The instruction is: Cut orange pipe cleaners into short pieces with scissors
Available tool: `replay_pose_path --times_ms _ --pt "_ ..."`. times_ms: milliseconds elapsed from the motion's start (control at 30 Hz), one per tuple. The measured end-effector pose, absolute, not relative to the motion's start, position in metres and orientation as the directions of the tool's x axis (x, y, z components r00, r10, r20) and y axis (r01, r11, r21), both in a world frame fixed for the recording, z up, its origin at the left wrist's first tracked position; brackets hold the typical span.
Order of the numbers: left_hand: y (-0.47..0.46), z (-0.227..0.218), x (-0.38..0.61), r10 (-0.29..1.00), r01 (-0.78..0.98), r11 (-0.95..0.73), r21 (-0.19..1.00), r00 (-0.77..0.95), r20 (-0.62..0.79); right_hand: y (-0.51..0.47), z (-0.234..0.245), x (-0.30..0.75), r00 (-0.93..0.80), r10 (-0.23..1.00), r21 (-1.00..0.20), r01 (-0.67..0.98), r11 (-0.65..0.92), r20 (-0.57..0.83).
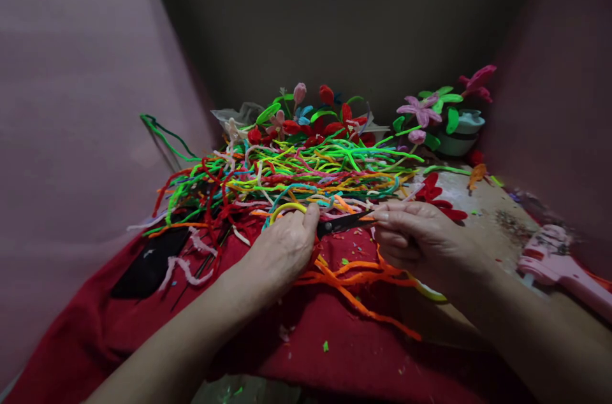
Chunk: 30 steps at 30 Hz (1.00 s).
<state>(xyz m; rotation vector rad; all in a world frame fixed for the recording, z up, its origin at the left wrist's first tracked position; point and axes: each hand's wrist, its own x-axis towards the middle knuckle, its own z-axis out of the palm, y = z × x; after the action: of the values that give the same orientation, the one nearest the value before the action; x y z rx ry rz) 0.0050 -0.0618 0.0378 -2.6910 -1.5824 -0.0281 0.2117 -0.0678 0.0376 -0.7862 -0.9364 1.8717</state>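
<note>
My left hand [283, 245] rests on the near edge of a tangled pile of pipe cleaners [287, 178], fingers curled on a yellow-green pipe cleaner [285, 207]. My right hand [415, 235] is closed, with its fingertips at the pointed blades of black scissors [342, 223] that lie between both hands. Loose orange pipe cleaners [356, 276] trail over the red cloth [335, 346] below my hands.
Finished pipe-cleaner flowers [315, 114] stand behind the pile. A pale pot with pink flowers [456, 130] sits at the back right. A pink glue gun [557, 260] lies at the right. A black flat object [150, 264] lies at the left. Pink walls close in on both sides.
</note>
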Motion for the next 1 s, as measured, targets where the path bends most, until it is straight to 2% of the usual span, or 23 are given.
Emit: replay_pose_path --times_ms 133,533,633,733,800,833,900,933,1000 --pt "-0.063 0.039 0.006 0.887 0.887 -0.462 0.008 0.462 0.002 -0.068 0.037 0.212 -0.430 0.896 -0.843 -0.438 -0.313 -0.109" --pt "-0.065 0.039 0.005 0.877 0.877 -0.481 -0.003 0.481 0.022 -0.069 0.034 0.212 -0.427 0.897 -0.840 -0.440 -0.317 -0.115" --pt "-0.065 0.035 0.003 0.883 0.882 -0.470 0.043 0.469 0.027 -0.068 0.033 0.212 -0.427 0.896 -0.831 -0.451 -0.324 -0.118" --pt "-0.065 0.034 0.001 0.909 0.890 -0.414 0.190 0.416 0.031 -0.067 0.033 0.211 -0.422 0.896 -0.839 -0.431 -0.334 -0.140" --pt "-0.065 0.035 0.004 0.925 0.833 -0.367 0.415 0.372 0.072 -0.068 0.035 0.209 -0.403 0.904 -0.847 -0.422 -0.324 -0.146" --pt "-0.065 0.036 0.006 0.933 0.750 -0.334 0.571 0.349 0.087 -0.069 0.036 0.208 -0.386 0.911 -0.853 -0.419 -0.311 -0.143" --pt "-0.067 0.040 0.014 0.952 0.455 -0.207 0.866 0.298 0.071 -0.072 0.037 0.204 -0.351 0.927 -0.879 -0.391 -0.275 -0.134" --pt "-0.068 0.041 0.019 0.961 0.279 -0.106 0.954 0.277 0.025 -0.074 0.038 0.201 -0.337 0.933 -0.898 -0.360 -0.254 -0.129" --pt "-0.071 0.045 0.027 0.972 -0.005 0.022 1.000 0.235 -0.020 -0.078 0.039 0.195 -0.319 0.940 -0.943 -0.256 -0.210 -0.123"
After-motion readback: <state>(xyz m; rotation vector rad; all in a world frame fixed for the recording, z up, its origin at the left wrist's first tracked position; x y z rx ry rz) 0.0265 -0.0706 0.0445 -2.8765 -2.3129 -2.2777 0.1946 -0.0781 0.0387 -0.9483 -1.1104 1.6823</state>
